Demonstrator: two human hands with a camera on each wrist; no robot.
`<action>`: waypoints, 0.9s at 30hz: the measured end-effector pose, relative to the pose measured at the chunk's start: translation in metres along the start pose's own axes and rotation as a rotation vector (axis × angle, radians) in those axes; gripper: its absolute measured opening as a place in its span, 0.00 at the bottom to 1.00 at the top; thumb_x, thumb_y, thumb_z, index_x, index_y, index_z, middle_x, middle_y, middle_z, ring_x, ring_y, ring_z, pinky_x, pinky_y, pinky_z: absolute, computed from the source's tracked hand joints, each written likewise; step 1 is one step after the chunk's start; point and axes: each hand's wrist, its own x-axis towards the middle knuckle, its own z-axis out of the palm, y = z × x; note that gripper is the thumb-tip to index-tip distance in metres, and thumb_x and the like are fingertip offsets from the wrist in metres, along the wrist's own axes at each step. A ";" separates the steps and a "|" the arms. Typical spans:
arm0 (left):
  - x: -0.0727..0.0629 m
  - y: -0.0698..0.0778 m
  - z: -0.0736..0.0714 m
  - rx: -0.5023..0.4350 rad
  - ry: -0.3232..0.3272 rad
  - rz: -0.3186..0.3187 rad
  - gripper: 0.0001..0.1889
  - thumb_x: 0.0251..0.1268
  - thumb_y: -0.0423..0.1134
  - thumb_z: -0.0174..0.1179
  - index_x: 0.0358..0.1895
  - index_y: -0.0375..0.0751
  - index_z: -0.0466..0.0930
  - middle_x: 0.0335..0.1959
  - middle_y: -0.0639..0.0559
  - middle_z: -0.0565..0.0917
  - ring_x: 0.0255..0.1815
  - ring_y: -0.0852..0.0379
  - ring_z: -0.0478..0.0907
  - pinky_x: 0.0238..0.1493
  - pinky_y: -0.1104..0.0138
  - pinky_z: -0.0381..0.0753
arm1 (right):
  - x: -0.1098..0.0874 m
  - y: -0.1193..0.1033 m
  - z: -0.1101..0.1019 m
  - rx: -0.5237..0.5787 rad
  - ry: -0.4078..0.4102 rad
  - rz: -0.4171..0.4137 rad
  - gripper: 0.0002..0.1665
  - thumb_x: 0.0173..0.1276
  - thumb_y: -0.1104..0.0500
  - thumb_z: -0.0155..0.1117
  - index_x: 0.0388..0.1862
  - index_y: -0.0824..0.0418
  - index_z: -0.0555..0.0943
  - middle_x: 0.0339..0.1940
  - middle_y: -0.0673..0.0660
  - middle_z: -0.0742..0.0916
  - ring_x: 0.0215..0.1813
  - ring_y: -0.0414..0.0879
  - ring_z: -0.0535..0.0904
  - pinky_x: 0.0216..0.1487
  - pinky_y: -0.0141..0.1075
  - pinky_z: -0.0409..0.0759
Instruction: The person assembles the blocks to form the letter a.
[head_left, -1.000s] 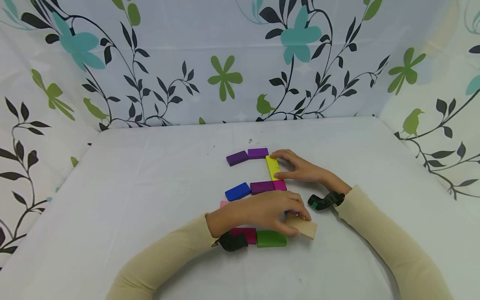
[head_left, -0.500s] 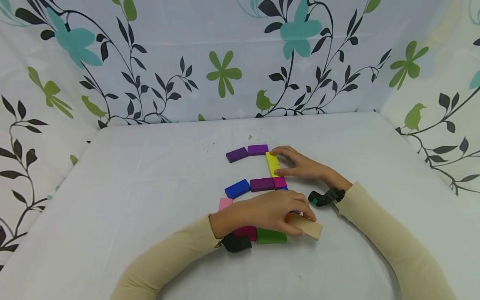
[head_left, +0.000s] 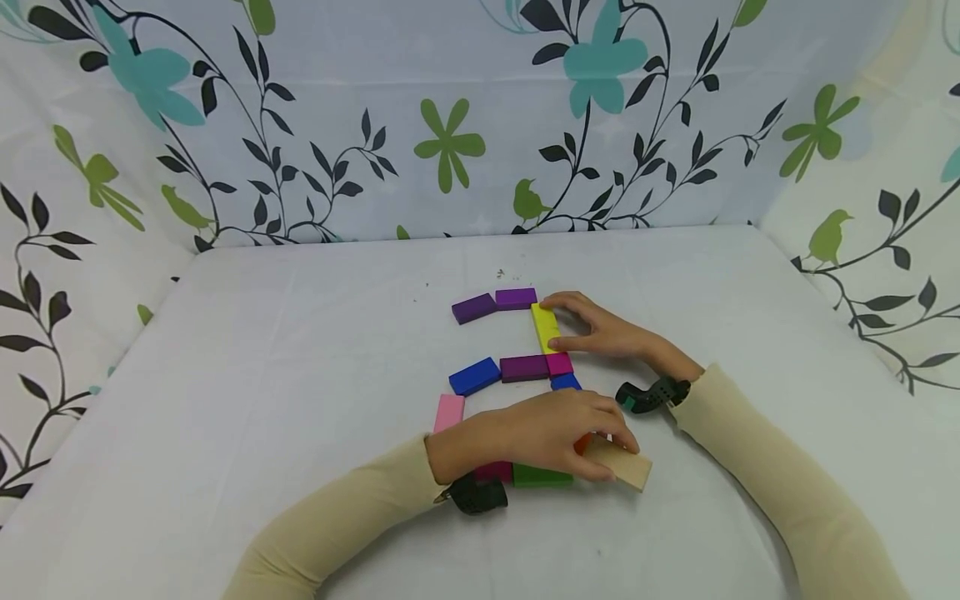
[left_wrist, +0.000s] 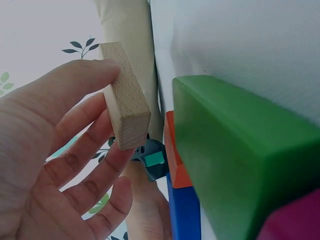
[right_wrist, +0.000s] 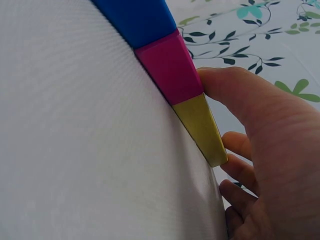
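Observation:
My left hand (head_left: 551, 429) pinches a plain wooden block (head_left: 624, 463) between thumb and fingers, over the near right end of a row of coloured blocks. The left wrist view shows this bare wood block (left_wrist: 131, 95) held above the cloth, apart from the green block (left_wrist: 225, 135) and the orange block (left_wrist: 176, 160). Farther back, my right hand (head_left: 611, 336) spans the yellow block (head_left: 545, 327), index finger at its far end and thumb at its near end. In the right wrist view the yellow block (right_wrist: 202, 131) abuts a magenta block (right_wrist: 171, 69).
Two purple blocks (head_left: 516, 299) lie at the far end of the figure. Plum (head_left: 523, 368), blue (head_left: 475, 377) and pink blocks (head_left: 450, 412) lie nearer; my left forearm covers part of the rest. White cloth (head_left: 315, 350) spreads around, with a leaf-patterned curtain (head_left: 480, 217) behind.
My left hand has shifted slightly right with the wooden block, uncovering more of the blue and orange blocks. My right hand stays on the yellow block.

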 end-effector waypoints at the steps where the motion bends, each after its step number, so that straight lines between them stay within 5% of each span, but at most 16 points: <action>1: 0.000 0.000 0.000 0.002 -0.002 -0.003 0.18 0.65 0.42 0.65 0.56 0.43 0.81 0.50 0.53 0.79 0.48 0.65 0.72 0.51 0.82 0.66 | 0.000 0.000 0.000 0.000 0.000 0.003 0.38 0.65 0.59 0.68 0.72 0.60 0.65 0.74 0.61 0.62 0.77 0.57 0.49 0.74 0.60 0.44; 18: 0.011 0.000 0.010 0.081 -0.021 -0.010 0.18 0.65 0.45 0.64 0.56 0.47 0.81 0.48 0.57 0.80 0.45 0.69 0.71 0.45 0.82 0.64 | 0.000 0.001 0.000 -0.002 0.006 -0.004 0.37 0.65 0.59 0.68 0.71 0.60 0.65 0.75 0.61 0.62 0.78 0.57 0.49 0.74 0.60 0.44; 27: 0.016 -0.002 0.013 0.084 -0.047 -0.073 0.18 0.65 0.46 0.65 0.56 0.50 0.82 0.48 0.60 0.79 0.45 0.71 0.71 0.42 0.78 0.64 | 0.000 0.002 0.001 -0.004 0.003 -0.021 0.38 0.65 0.59 0.68 0.72 0.60 0.64 0.75 0.61 0.62 0.78 0.57 0.49 0.74 0.60 0.43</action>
